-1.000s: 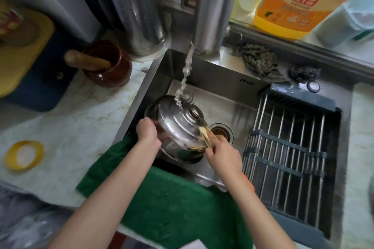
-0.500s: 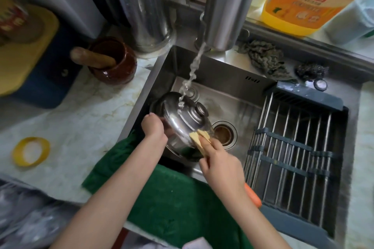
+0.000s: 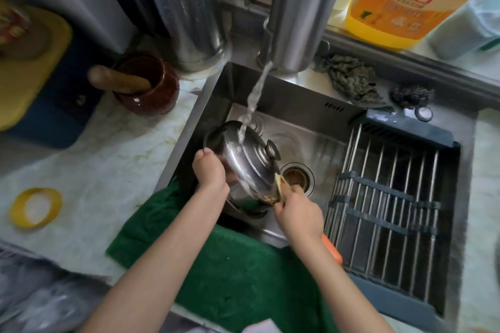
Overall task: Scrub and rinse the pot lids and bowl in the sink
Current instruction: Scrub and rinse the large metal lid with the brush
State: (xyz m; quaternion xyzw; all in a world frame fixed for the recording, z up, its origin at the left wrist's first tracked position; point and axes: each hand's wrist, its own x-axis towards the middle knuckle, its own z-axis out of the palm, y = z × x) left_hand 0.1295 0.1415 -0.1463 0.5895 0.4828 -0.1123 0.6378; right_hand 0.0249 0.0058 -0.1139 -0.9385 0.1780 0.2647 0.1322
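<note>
- My left hand (image 3: 209, 173) grips the edge of the steel pot lid (image 3: 246, 162), fingers curled round the rim, just left of the drain (image 3: 297, 178).
- The lid stands tilted inside the sink (image 3: 297, 105), knob turned toward the drain, with the water stream (image 3: 254, 100) landing on its upper dome.
- My right hand (image 3: 297, 211) pinches a yellowish scrub pad (image 3: 280, 188) against the lid's lower rim, just in front of the drain.
- The drying rack (image 3: 392, 197) lies right of the drain.
- A green cloth (image 3: 230, 265) drapes over the sink's edge on my side of the drain.
</note>
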